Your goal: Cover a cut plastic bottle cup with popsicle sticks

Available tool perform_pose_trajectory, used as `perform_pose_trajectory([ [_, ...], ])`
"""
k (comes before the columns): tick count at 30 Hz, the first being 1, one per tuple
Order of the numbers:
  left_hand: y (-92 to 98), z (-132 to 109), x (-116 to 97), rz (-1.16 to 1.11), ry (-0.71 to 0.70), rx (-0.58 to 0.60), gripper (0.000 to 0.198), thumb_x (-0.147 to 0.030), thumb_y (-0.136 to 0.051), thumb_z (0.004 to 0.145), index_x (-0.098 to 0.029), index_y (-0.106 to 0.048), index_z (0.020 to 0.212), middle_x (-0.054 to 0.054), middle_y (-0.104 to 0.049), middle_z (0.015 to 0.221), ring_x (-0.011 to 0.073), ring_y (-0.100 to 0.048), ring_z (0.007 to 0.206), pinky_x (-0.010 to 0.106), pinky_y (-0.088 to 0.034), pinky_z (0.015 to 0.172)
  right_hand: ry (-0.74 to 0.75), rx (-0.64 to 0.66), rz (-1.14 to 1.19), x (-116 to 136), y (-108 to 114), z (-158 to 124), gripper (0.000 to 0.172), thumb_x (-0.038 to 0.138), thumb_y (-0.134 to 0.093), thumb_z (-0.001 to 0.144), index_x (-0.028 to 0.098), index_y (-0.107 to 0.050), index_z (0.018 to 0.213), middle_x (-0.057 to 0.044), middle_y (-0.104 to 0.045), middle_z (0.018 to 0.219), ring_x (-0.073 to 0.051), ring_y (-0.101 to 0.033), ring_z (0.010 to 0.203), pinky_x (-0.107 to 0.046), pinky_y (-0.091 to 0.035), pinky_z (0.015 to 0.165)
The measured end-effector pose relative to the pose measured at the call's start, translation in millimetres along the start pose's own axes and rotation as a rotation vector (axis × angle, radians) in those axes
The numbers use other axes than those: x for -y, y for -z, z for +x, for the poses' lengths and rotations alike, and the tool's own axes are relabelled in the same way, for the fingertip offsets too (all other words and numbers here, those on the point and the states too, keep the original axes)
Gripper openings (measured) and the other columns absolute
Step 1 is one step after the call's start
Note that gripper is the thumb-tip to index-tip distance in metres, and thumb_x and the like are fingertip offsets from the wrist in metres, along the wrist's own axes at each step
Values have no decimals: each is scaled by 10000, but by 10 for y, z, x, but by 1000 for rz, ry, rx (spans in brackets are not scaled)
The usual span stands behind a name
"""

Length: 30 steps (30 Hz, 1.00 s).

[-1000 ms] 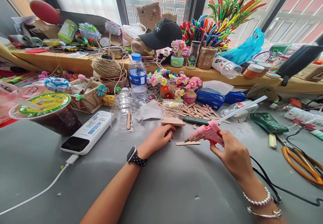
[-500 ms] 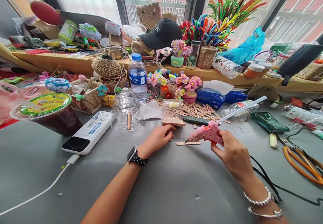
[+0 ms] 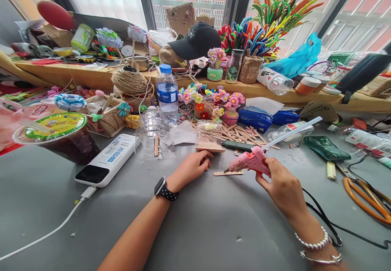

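Observation:
My right hand [image 3: 282, 183] is wrapped around the handle of a pink hot glue gun [image 3: 249, 161]. A long translucent glue stick [image 3: 293, 132] sticks out of its back. The nozzle is at a flat wooden craft stick [image 3: 227, 173] lying on the table; whether it touches cannot be made out. My left hand [image 3: 194, 165] rests on the table left of that stick, fingers loosely bent, thumb and forefinger apart, with nothing visible between them. Just beyond its fingertips is a small piece made of craft sticks [image 3: 210, 146].
A heap of craft sticks [image 3: 241, 134] lies behind the glue gun. To the left are a cut plastic bottle [image 3: 151, 134], a white power bank [image 3: 106, 161] and a lidded drink cup [image 3: 70, 147]. Orange-handled scissors [image 3: 365, 199] and a black cord [image 3: 345, 228] lie at right.

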<state>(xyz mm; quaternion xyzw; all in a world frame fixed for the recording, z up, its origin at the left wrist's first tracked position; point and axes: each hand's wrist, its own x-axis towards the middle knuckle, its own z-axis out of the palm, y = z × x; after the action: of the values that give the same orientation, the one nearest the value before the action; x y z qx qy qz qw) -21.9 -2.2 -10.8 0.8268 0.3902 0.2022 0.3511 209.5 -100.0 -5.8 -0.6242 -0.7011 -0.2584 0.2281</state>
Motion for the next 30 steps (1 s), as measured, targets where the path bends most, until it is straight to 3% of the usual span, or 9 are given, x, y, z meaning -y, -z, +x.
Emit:
perform_pose_trajectory([
  [30,0,-3,13,-17,-10,-19,243,-208,-350,789,-158,-539,935,23,-612,726,115,-573,605,225,-447,593,11,-32,-47,3,72,67,117,146,-409,717,177,-471,812,-10,-574,636,-131,-523,501,-213,-332,435],
])
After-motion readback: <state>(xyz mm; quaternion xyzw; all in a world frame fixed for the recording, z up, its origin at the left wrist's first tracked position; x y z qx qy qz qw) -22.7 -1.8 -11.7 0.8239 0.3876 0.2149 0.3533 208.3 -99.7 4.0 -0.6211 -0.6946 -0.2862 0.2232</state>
